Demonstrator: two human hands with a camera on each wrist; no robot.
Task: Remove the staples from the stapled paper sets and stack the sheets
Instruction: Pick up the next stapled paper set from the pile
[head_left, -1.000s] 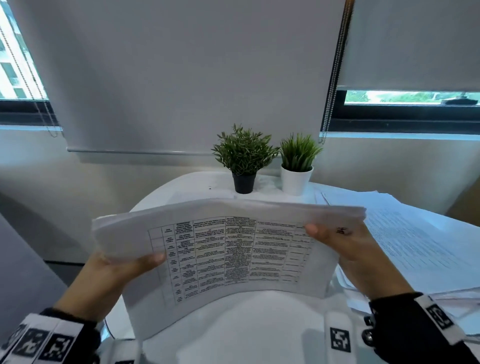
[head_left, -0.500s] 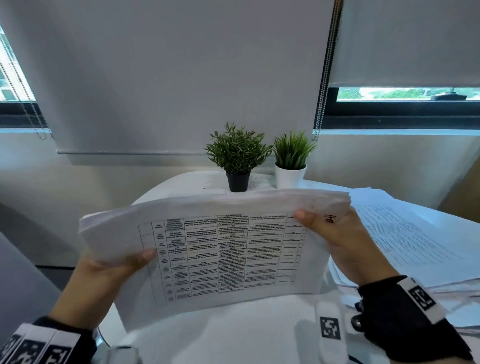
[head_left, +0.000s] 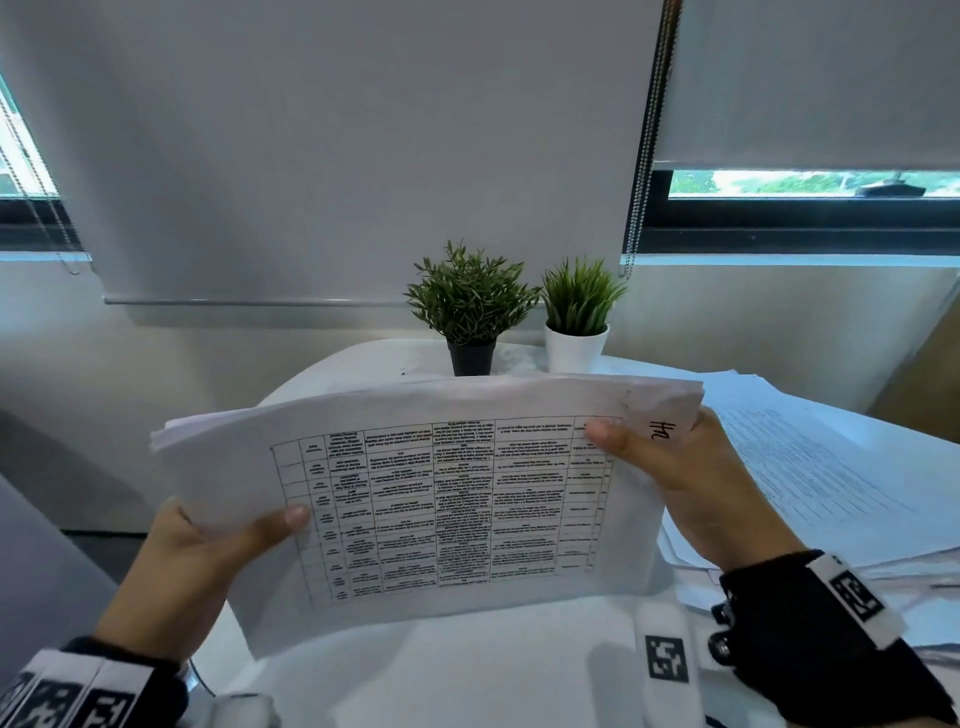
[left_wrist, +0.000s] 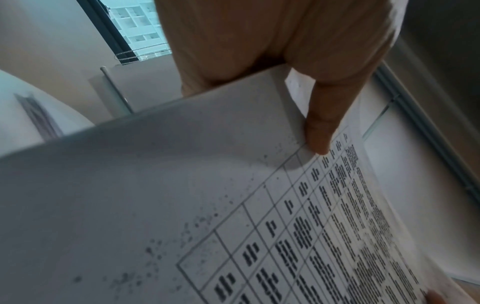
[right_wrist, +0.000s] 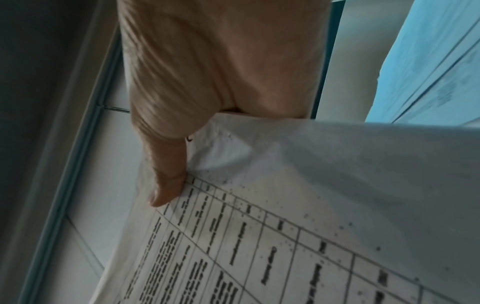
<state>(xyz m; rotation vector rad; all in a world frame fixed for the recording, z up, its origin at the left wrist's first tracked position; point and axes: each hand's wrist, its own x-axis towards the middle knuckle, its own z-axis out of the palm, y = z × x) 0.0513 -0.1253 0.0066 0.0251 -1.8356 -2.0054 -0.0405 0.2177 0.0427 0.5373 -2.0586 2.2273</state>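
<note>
Both the left hand (head_left: 171, 577) and right hand (head_left: 691, 483) keep pinching the paper sheaf (head_left: 441, 499), now lifted slightly higher between them, probably squaring sheets for stacking.

The paper set (head_left: 441, 499) now stands a little steeper, its handwritten corner showing past the right hand (head_left: 696, 488).

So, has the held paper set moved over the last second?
Yes, slightly up: the paper set, gripped by left hand and right hand, now has its top edge at the base of the black pot, where table showed before.
</note>
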